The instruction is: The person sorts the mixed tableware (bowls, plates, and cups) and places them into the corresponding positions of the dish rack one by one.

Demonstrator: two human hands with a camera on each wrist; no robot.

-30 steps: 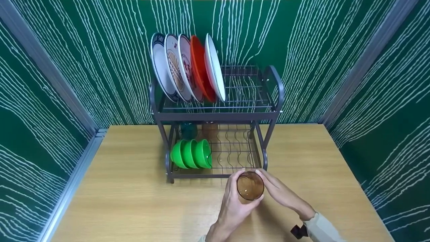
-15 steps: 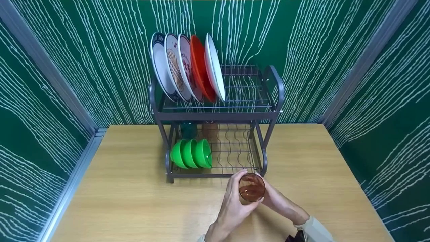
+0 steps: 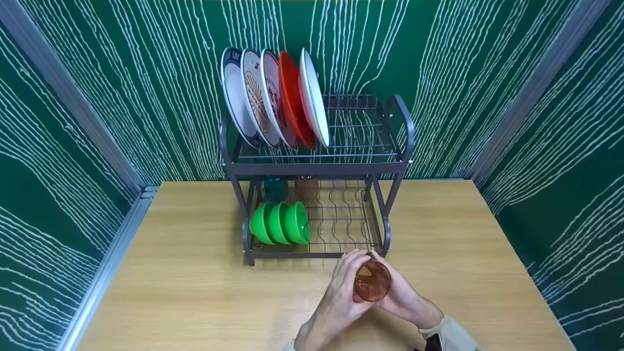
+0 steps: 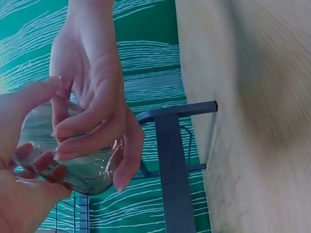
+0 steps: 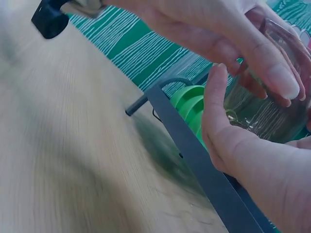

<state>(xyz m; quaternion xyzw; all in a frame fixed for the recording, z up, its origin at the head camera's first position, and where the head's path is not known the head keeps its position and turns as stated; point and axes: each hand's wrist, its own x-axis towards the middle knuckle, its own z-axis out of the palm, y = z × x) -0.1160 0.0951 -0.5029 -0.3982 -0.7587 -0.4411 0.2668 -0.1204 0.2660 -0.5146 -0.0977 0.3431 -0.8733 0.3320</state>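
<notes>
Both hands hold an amber drinking glass (image 3: 373,281) in front of the dish rack's lower right corner. In the head view its round end faces up toward the camera. My left hand (image 3: 336,292) wraps the glass from the left, fingers over its far side. From the right, my right hand (image 3: 402,297) grips it too, its palm partly hidden behind the glass. The left wrist view shows the right hand's curled fingers (image 4: 92,131) across the clear wall of the glass (image 4: 87,177). In the right wrist view, both hands surround the glass (image 5: 272,116).
A two-tier dish rack (image 3: 317,168) stands on the wooden table (image 3: 195,292). Several plates, including an orange plate (image 3: 295,102), lean upright on its top left. Below are three green bowls (image 3: 280,223), with a teal glass (image 3: 276,188) and a brownish glass (image 3: 306,188) behind.
The glass has shifted slightly right and toward the body, turning between the hands. My right hand has drawn in closer around it, and my left fingers have moved further over it.
</notes>
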